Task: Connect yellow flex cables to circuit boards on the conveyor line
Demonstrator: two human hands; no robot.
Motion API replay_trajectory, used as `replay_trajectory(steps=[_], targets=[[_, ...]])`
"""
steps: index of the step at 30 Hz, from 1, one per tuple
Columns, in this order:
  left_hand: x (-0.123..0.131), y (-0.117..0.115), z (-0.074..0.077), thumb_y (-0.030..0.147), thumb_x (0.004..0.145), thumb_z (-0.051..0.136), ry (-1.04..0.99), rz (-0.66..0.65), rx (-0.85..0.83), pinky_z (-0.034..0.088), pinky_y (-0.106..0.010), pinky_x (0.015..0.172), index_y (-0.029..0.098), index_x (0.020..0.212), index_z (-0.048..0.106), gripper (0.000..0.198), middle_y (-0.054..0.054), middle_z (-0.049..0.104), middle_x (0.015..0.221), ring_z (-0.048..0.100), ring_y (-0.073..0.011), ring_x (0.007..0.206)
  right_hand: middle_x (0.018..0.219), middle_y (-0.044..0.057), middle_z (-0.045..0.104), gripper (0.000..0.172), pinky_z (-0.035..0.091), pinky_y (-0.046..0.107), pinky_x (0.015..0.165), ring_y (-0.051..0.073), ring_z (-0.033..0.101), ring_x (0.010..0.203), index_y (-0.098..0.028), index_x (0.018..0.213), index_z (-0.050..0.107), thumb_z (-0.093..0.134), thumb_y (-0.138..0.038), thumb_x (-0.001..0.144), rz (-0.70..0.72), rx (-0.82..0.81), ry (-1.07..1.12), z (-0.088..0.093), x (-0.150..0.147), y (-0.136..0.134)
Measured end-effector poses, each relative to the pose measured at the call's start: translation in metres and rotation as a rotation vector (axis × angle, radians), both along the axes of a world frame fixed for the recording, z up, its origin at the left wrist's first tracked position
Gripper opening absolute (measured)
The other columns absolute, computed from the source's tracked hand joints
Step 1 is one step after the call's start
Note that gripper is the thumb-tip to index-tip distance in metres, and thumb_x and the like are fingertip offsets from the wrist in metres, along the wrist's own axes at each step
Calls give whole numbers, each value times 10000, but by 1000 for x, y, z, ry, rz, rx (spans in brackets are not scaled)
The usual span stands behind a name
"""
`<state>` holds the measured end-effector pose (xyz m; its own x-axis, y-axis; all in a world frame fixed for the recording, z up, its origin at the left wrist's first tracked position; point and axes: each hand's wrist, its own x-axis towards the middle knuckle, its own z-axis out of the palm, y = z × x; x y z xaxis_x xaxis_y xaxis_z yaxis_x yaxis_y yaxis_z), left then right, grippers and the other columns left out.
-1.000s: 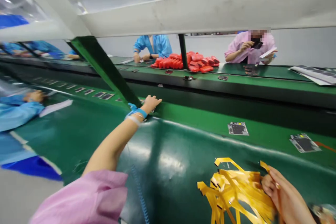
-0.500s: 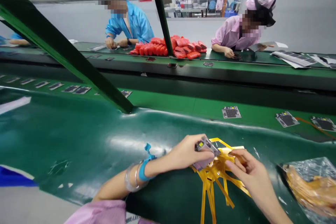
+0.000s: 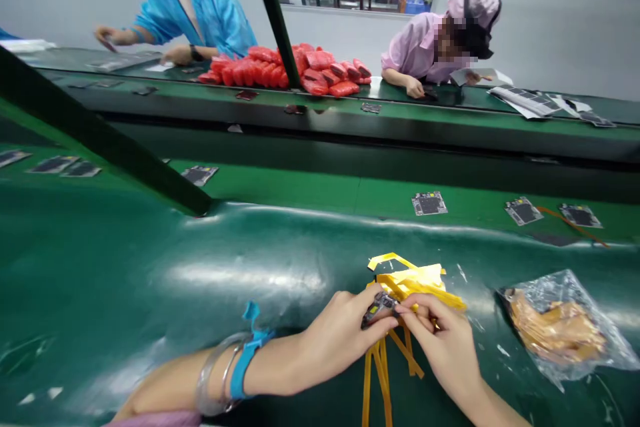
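Observation:
A small circuit board (image 3: 374,309) with a yellow patch is gripped between the thumb and fingers of my left hand (image 3: 335,330), which wears a blue wristband. At the board's right edge, my right hand (image 3: 440,330) is closed in a pinch. What its fingertips hold is hidden, though a small golden bit shows below the curled fingers. Just behind and under both hands lies a loose pile of yellow flat ribbon cables (image 3: 417,278). Several of their ends trail toward me across the green mat (image 3: 200,320).
A clear plastic bag (image 3: 560,327) of orange-yellow cables lies to the right. Beyond the mat, circuit boards (image 3: 429,203) sit on a green belt (image 3: 310,190). A slanted green post (image 3: 150,173) stands at left. Across the line, two people work beside red packets (image 3: 270,70).
My right hand has come away from the cable pile to the board's edge. My left hand has lowered and turned the board. The view has shifted, and the person in blue has raised a hand.

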<state>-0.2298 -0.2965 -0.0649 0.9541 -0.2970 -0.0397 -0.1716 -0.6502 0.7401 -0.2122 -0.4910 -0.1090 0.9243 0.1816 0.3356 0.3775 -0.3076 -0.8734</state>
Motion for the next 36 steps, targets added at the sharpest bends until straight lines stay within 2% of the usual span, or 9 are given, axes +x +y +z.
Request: replay_trajectory(steps=[4,8,11,15,18,23,27,31,36], targets=[[0,-1,-1,410,938,565,43,30,-49,379,-250,586,203,944,603,210,19,636,693,530,-140,575,552,-67,369,162,405,247,524,120,403,471,-193,834,712,640,-296,935,-19,1,-75,-2,-5,6],[11,1,11,399,865,641,206,-2,-262,452,-249,673,178,949,623,237,-9,675,804,594,-171,735,599,-37,470,130,377,264,535,129,437,507,-204,870,667,577,-239,958,66,-34,-155,4,-11,3],[20,4,18,478,818,668,301,-22,-380,477,-271,759,158,934,632,343,-40,686,906,607,-204,856,648,-54,450,204,311,250,488,121,381,518,-222,1031,600,672,-367,907,149,117,43,15,-13,-1],[29,7,14,624,787,647,373,47,-295,443,-251,638,169,788,584,459,-6,617,725,560,-172,691,674,-67,445,335,335,232,523,104,393,550,-221,984,528,625,-536,925,238,365,264,26,-9,-6],[31,8,9,676,746,653,423,34,-228,432,-248,590,179,786,594,502,-5,621,707,557,-175,655,682,-36,553,344,392,240,548,114,499,583,-208,853,556,639,-536,914,200,377,325,24,-5,-6],[33,8,7,703,753,610,407,-27,-155,436,-250,584,178,816,629,529,-17,649,731,563,-185,668,966,75,739,349,529,276,669,165,679,782,-182,787,621,775,-495,804,230,480,414,16,-1,-3],[34,7,7,632,806,596,413,-82,-148,468,-262,657,174,872,651,467,-34,696,815,601,-208,753,907,61,758,397,554,270,658,132,702,650,-166,744,609,843,-487,724,281,590,566,14,3,-5],[32,8,9,488,869,599,366,-128,-161,474,-264,754,173,908,662,324,-23,701,885,605,-194,827,837,37,759,404,587,282,645,158,732,646,-167,739,627,846,-505,713,261,542,654,14,5,-9],[31,14,11,389,900,593,379,-180,-206,448,-236,706,161,952,643,239,-6,658,880,556,-146,783,742,28,748,318,596,271,657,179,749,652,-170,774,673,790,-463,810,260,364,652,13,8,-13]])
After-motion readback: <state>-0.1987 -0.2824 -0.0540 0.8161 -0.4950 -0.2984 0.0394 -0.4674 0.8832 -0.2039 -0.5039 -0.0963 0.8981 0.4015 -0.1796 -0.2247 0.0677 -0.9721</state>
